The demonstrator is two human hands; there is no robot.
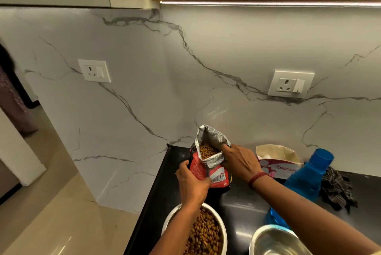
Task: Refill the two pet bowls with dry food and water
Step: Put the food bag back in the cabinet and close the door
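The red, foil-lined bag of brown kibble (210, 164) stands open on the black countertop (241, 205), gripped low by the left hand (192, 182) and at its rim by the right hand (241, 162). Nearer, a kibble-filled steel bowl (198, 232) sits beside an empty steel bowl (276, 241); a blue plastic water bottle (305, 180) stands right.
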